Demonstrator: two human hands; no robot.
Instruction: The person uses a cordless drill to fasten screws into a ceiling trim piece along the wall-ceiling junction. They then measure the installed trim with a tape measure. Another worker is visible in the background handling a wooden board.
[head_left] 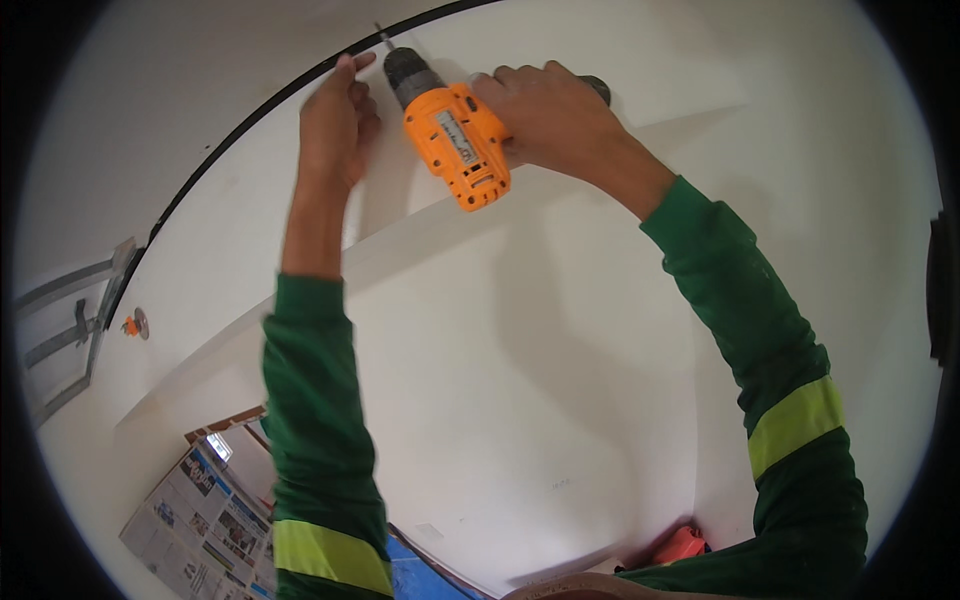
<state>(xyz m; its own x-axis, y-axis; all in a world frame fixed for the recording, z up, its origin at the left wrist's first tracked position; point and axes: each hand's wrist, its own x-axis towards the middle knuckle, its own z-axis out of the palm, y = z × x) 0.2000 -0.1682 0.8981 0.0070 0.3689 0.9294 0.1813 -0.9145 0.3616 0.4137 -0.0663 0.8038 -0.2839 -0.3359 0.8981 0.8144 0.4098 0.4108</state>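
At 12 o'clock, most of the drill's (455, 150) grip is hidden by the right hand (545, 115), and the print on its label is too small to read; whether the bit touches the dark strip (430, 15) cannot be told. At 11 o'clock, the left hand's (335, 120) curled fingers hide whatever may lie in its palm. The metal frame (70, 350) at 9 o'clock and the dark object (938, 290) at 3 o'clock run into the black rim. The left sleeve (315, 400) covers part of the newspaper (190, 530) at 8 o'clock; the right sleeve (745, 300) covers part of the red thing (680, 543) at 5 o'clock.
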